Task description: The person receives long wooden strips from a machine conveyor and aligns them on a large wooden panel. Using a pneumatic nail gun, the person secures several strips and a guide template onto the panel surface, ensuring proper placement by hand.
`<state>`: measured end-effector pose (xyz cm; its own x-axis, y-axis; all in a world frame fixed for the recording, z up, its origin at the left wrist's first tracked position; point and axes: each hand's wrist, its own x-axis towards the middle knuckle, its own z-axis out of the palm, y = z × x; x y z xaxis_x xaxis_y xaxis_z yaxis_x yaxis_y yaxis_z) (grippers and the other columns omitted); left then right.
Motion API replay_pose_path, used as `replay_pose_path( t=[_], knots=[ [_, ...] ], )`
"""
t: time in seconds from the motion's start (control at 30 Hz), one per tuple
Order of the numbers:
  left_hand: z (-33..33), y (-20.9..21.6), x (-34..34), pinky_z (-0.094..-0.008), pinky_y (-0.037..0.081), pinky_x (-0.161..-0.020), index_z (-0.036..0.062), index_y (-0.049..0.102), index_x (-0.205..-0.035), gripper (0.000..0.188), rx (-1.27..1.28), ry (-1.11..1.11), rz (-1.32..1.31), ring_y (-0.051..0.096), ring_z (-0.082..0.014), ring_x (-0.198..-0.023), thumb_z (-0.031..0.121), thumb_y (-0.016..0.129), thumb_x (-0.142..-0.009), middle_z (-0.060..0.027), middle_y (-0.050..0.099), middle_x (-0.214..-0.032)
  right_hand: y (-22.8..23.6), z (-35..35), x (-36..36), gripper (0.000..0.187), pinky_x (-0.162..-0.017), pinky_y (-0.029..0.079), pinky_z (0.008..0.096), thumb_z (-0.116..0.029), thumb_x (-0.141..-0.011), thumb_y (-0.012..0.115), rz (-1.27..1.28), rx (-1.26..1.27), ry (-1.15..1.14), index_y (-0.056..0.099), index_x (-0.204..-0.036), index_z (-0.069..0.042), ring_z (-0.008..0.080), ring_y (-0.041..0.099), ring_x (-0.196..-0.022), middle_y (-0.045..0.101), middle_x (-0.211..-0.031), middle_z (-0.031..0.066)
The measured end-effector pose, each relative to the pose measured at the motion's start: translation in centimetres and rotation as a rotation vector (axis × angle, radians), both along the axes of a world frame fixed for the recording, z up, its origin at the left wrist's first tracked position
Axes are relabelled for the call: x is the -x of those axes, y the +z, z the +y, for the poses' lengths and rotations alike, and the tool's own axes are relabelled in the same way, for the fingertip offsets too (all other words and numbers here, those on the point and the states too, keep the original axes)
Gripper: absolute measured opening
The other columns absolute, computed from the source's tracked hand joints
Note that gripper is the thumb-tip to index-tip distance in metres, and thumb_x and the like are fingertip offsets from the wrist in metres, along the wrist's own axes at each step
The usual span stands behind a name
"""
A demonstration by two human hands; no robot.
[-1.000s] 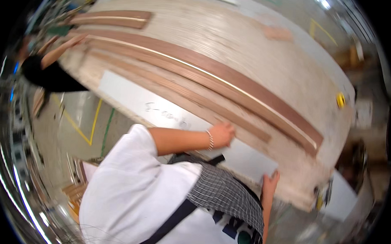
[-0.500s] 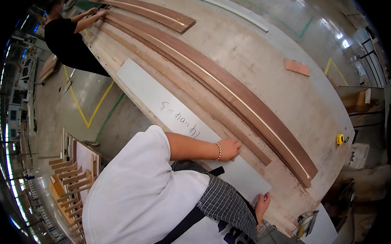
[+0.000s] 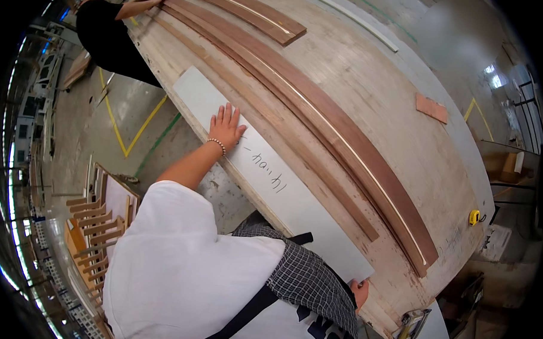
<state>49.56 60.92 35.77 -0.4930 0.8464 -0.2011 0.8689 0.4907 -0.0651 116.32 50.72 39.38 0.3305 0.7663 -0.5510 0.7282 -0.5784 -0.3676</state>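
Closest to the body, the right hand (image 3: pixel 360 293) was low at the near end of a white board (image 3: pixel 274 178), its fingers bent beside the corner, though whether they gripped it could not be told, the forearm being mostly hidden. Farther along, the left arm reached forward from its white sleeve (image 3: pixel 174 217), and the left hand (image 3: pixel 226 129) lay palm down on the board, fingers spread and holding nothing. The board ran along the table's (image 3: pixel 370 83) near edge, with brown wooden strips (image 3: pixel 344 133) beyond and a co-worker (image 3: pixel 112 35) at their far end.
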Motion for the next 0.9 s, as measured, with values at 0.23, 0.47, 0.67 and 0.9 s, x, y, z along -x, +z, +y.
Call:
replay_pose_path(
  t=[0.23, 0.47, 0.67, 0.9],
  knots=[
    [-1.3, 2.7, -2.4, -0.0509, 0.022, -0.116, 0.0102, 0.025, -0.154, 0.081, 0.121, -0.171, -0.012, 0.019, -0.0393, -0.147, 0.058, 0.048, -0.092, -0.0207, 0.015, -0.160, 0.8, 2.5, 0.0, 0.047, -0.082, 0.050, 0.0492, -0.028, -0.082, 0.068, -0.171, 0.052, 0.343, 0.060, -0.117, 0.002, 0.0437, 0.065, -0.093, 0.068, -0.100, 0.0264],
    [0.8, -3.0, 17.3, -0.0435, 0.028, -0.116, -0.0039, 0.035, -0.145, 0.088, 0.151, 0.126, -0.048, 0.033, -0.0369, -0.141, 0.060, 0.056, -0.088, -0.0240, 0.035, -0.152, 3.4, -0.3, 2.2, 0.054, -0.089, 0.050, 0.0498, -0.035, -0.084, 0.065, -0.380, 0.238, 0.030, 0.058, -0.121, 0.002, 0.0429, 0.064, -0.102, 0.067, -0.110, 0.0252],
    [-0.1, -2.7, 34.9, -0.0452, 0.043, -0.103, -0.0116, 0.061, -0.118, 0.090, 0.276, 0.284, 0.049, 0.057, -0.0421, -0.119, 0.072, 0.046, -0.087, -0.0334, 0.060, -0.120, 3.0, 0.4, 0.6, 0.053, -0.093, 0.049, 0.0486, -0.045, -0.090, 0.056, -0.479, 0.135, -0.127, 0.059, -0.121, -0.001, 0.0419, 0.061, -0.108, 0.065, -0.114, 0.0259],
    [-3.0, -2.6, 37.5, -0.0452, 0.049, -0.084, -0.0079, 0.066, -0.094, 0.076, 0.103, 0.237, -0.196, 0.064, -0.0405, -0.090, 0.067, 0.051, -0.089, -0.0261, 0.068, -0.097, 5.0, 2.9, 4.4, 0.052, -0.096, 0.047, 0.0485, -0.043, -0.093, 0.054, -0.528, 0.328, -0.206, 0.054, -0.129, -0.005, 0.0375, 0.060, -0.115, 0.063, -0.122, 0.0176]
  ],
)
